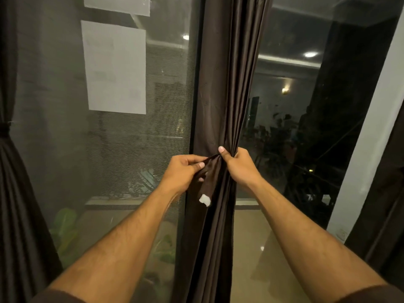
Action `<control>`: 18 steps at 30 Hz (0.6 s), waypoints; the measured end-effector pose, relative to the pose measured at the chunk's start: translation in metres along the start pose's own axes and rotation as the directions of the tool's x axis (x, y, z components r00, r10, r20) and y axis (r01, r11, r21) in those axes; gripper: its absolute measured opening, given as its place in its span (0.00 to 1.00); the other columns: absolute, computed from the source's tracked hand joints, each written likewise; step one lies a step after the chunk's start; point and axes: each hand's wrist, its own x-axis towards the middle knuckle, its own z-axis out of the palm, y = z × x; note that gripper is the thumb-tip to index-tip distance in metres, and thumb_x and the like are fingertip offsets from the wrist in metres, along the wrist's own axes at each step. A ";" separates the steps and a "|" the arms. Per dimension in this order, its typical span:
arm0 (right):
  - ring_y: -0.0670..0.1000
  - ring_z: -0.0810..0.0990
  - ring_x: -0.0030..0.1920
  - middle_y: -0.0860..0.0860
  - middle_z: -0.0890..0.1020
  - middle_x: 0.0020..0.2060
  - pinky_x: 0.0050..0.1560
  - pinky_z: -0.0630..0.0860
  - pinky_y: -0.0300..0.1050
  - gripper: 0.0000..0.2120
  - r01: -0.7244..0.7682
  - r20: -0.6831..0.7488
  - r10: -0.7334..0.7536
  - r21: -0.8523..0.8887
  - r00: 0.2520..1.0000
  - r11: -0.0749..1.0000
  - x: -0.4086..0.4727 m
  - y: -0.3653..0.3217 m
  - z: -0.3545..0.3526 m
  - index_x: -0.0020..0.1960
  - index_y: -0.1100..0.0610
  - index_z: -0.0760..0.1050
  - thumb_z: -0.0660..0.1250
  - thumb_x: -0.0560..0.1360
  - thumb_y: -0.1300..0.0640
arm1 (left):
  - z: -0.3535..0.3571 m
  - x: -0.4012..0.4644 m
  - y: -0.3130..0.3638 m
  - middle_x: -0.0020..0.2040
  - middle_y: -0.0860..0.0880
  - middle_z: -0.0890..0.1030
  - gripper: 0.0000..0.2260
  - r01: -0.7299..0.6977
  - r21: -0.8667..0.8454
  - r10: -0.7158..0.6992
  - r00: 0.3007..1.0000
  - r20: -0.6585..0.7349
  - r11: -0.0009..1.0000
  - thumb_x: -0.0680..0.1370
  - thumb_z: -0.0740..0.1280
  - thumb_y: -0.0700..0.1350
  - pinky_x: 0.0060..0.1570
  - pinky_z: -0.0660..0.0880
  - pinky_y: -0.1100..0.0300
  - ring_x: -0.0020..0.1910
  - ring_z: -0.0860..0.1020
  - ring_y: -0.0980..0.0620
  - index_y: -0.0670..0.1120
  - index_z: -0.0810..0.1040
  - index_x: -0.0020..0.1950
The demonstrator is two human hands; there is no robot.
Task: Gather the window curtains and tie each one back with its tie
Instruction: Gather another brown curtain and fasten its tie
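Observation:
A dark brown satin curtain (pixel 220 88) hangs gathered into a narrow bunch down the middle of the window. My right hand (pixel 239 166) is wrapped around the bunch at waist height, thumb pointing up. My left hand (pixel 184 170) pinches a brown fabric tie (pixel 208 171) just left of the bunch; the tie's loose end hangs down with a white patch (pixel 205 200) on it. At the far left a second dark curtain (pixel 13 193) hangs cinched by its own tie (pixel 4 127).
Behind the curtain is a window with a mesh screen (pixel 135 149) on the left and dark reflective glass (pixel 306 127) on the right. Two white papers (pixel 114 68) are stuck on the screen. A white wall edge (pixel 360 167) and another dark curtain edge (pixel 384 204) stand at right.

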 end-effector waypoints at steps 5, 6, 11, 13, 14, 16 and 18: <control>0.36 0.76 0.28 0.37 0.77 0.24 0.33 0.70 0.32 0.19 -0.007 -0.021 0.006 -0.026 1.000 1.000 -0.001 -0.002 -0.001 0.34 0.50 0.73 0.66 0.83 0.53 | -0.006 0.007 0.006 0.42 0.58 0.81 0.08 -0.164 0.651 0.302 0.948 -0.105 0.741 0.79 0.72 0.40 0.55 0.73 0.60 0.52 0.79 0.53 0.52 0.88 0.50; 0.35 0.77 0.28 0.36 0.78 0.24 0.31 0.69 0.29 0.18 -0.002 -0.014 0.002 -0.037 1.000 0.999 -0.002 -0.004 0.000 0.34 0.49 0.73 0.66 0.83 0.54 | -0.006 0.007 0.007 0.43 0.57 0.81 0.07 -0.172 0.721 0.377 0.917 -0.132 0.671 0.79 0.71 0.42 0.55 0.75 0.57 0.51 0.79 0.53 0.51 0.87 0.53; 0.34 0.79 0.33 0.36 0.80 0.28 0.35 0.71 0.28 0.15 0.019 0.025 -0.019 -0.032 1.000 0.999 -0.005 -0.010 0.004 0.38 0.48 0.77 0.66 0.83 0.55 | 0.011 0.006 0.010 0.45 0.54 0.87 0.10 -0.167 0.622 0.411 0.870 -0.271 0.765 0.79 0.69 0.46 0.43 0.77 0.64 0.44 0.83 0.58 0.50 0.85 0.59; 0.39 0.84 0.42 0.41 0.86 0.38 0.44 0.77 0.34 0.10 -0.008 0.042 0.006 0.039 0.999 0.999 -0.007 -0.011 0.005 0.46 0.53 0.83 0.66 0.83 0.56 | 0.016 0.004 0.009 0.44 0.62 0.86 0.13 -0.205 0.472 0.349 0.905 -0.243 0.858 0.78 0.72 0.46 0.44 0.73 0.76 0.44 0.81 0.71 0.49 0.84 0.62; 0.45 0.86 0.48 0.47 0.88 0.45 0.50 0.80 0.40 0.09 -0.036 0.042 0.032 0.089 0.999 0.995 -0.009 -0.014 0.005 0.52 0.57 0.84 0.66 0.83 0.56 | 0.017 0.002 0.007 0.41 0.68 0.84 0.14 -0.224 0.406 0.324 0.925 -0.198 0.886 0.77 0.73 0.45 0.44 0.71 0.80 0.44 0.79 0.76 0.51 0.83 0.63; 0.51 0.87 0.54 0.53 0.88 0.51 0.57 0.82 0.45 0.11 -0.089 0.047 0.081 0.198 0.996 0.976 -0.011 -0.017 0.005 0.59 0.60 0.84 0.67 0.82 0.57 | 0.019 -0.001 0.003 0.39 0.76 0.80 0.17 -0.232 0.329 0.284 0.952 -0.118 0.915 0.75 0.75 0.44 0.45 0.71 0.81 0.45 0.78 0.78 0.59 0.79 0.61; 0.51 0.87 0.53 0.54 0.88 0.50 0.53 0.83 0.43 0.10 -0.136 0.072 0.121 0.284 0.990 0.949 -0.012 -0.018 0.005 0.58 0.59 0.85 0.67 0.81 0.59 | 0.024 -0.005 0.002 0.46 0.73 0.83 0.23 -0.218 0.275 0.248 0.966 -0.077 0.936 0.73 0.76 0.44 0.51 0.75 0.76 0.51 0.79 0.74 0.61 0.76 0.64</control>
